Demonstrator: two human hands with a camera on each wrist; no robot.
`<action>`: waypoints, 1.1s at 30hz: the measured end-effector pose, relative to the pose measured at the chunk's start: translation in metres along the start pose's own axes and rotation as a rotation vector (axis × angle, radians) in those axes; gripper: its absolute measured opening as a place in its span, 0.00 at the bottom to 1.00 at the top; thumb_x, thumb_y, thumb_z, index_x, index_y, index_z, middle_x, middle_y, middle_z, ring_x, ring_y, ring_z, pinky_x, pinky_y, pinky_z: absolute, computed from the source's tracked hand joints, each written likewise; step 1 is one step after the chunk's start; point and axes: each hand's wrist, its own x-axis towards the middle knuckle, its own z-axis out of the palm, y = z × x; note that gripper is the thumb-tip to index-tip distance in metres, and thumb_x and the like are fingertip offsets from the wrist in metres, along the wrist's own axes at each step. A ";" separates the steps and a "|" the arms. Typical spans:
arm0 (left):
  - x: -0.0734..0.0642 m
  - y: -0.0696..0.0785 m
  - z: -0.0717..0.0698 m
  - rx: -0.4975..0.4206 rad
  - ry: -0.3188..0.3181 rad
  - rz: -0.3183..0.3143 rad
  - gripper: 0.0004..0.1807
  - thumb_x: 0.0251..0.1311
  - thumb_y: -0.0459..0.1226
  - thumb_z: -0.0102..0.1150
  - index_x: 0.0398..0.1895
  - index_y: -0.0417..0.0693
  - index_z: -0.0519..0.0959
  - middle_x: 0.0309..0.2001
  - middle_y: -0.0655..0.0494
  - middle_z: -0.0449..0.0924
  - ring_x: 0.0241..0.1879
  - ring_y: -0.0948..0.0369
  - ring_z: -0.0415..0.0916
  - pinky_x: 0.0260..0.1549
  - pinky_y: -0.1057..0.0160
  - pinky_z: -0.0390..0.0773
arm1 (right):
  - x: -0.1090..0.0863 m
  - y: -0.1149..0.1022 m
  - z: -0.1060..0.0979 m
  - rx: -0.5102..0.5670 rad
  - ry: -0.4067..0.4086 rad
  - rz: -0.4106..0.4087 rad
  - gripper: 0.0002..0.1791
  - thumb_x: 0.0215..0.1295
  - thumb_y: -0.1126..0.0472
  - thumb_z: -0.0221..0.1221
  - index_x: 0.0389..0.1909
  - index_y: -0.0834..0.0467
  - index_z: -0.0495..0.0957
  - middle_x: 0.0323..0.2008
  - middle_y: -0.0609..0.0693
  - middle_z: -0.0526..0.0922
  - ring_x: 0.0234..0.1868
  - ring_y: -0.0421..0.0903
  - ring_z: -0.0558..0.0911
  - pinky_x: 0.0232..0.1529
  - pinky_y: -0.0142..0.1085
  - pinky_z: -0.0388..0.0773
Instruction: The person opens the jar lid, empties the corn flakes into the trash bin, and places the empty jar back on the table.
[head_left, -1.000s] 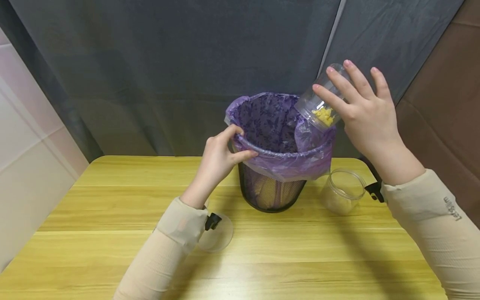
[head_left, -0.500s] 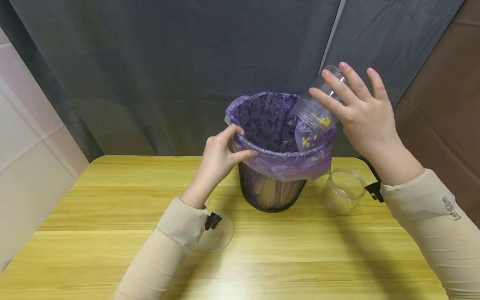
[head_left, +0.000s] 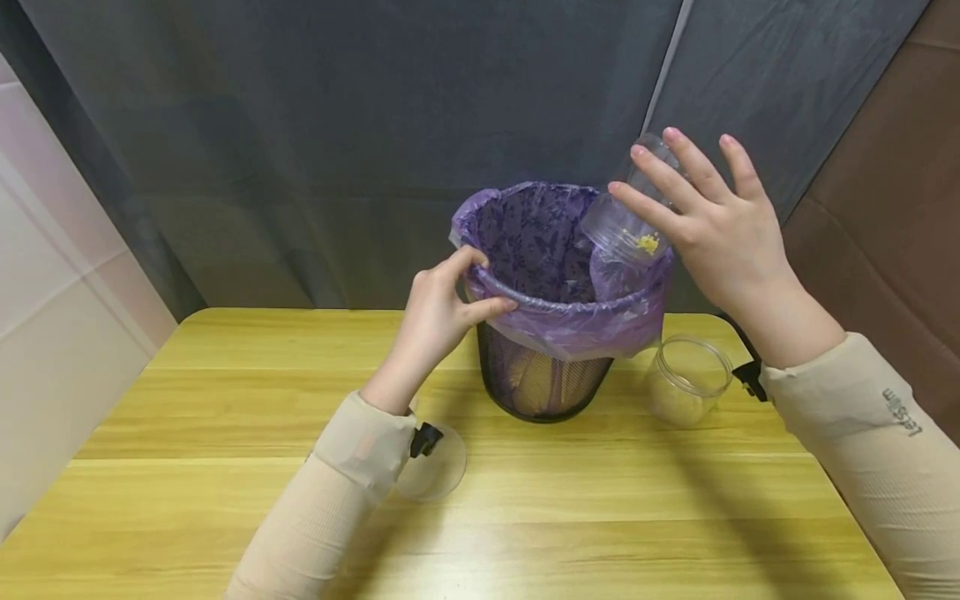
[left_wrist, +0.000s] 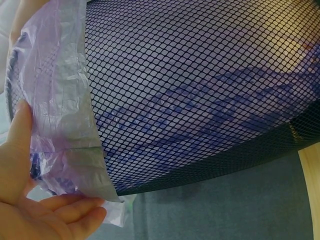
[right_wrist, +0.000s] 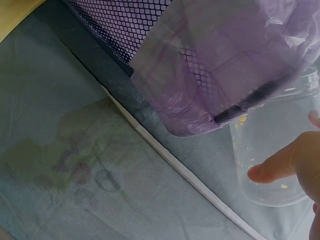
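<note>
A black mesh trash can [head_left: 543, 387] lined with a purple plastic bag [head_left: 562, 329] stands on the table. My left hand [head_left: 442, 308] holds its near-left rim, thumb on one side of the bag's edge and fingers on the other. Over the right side of the opening, my right hand [head_left: 720, 221] grips a clear plastic jar [head_left: 618, 225], tipped mouth-down toward the bag. A small clump of yellow bits [head_left: 647, 243] lies inside near the jar's mouth. In the right wrist view a few crumbs cling to the jar [right_wrist: 270, 150] wall beside my thumb [right_wrist: 275, 170].
A second clear jar [head_left: 686, 383], without a lid, stands on the wooden table [head_left: 585, 517] right of the can. A clear round lid [head_left: 435, 467] lies by my left wrist, partly hidden. Dark grey curtain [head_left: 337, 150] hangs behind.
Yellow bits have fallen from the tilted jar into the bag, leaving far fewer inside. My right hand has shifted slightly left and down with the jar. The left hand holds still.
</note>
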 end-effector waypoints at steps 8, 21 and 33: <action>0.000 0.000 0.000 0.001 0.000 0.000 0.24 0.43 0.45 0.76 0.41 0.48 0.75 0.26 0.47 0.76 0.20 0.59 0.57 0.22 0.60 0.63 | 0.002 -0.001 -0.001 -0.016 -0.025 -0.047 0.41 0.59 0.82 0.54 0.67 0.42 0.66 0.71 0.45 0.60 0.72 0.45 0.51 0.69 0.51 0.45; -0.001 0.001 0.000 0.007 0.006 -0.005 0.24 0.42 0.45 0.76 0.40 0.49 0.75 0.26 0.50 0.75 0.20 0.59 0.59 0.22 0.60 0.64 | 0.006 0.000 -0.004 -0.037 -0.035 -0.163 0.44 0.55 0.83 0.54 0.68 0.43 0.63 0.71 0.45 0.58 0.72 0.46 0.53 0.68 0.52 0.47; -0.002 0.000 0.001 0.012 0.000 -0.009 0.24 0.42 0.45 0.76 0.40 0.48 0.75 0.25 0.49 0.75 0.20 0.59 0.58 0.22 0.60 0.63 | 0.006 0.001 -0.008 -0.098 -0.144 -0.254 0.47 0.51 0.84 0.57 0.70 0.47 0.61 0.72 0.49 0.55 0.73 0.49 0.50 0.68 0.52 0.47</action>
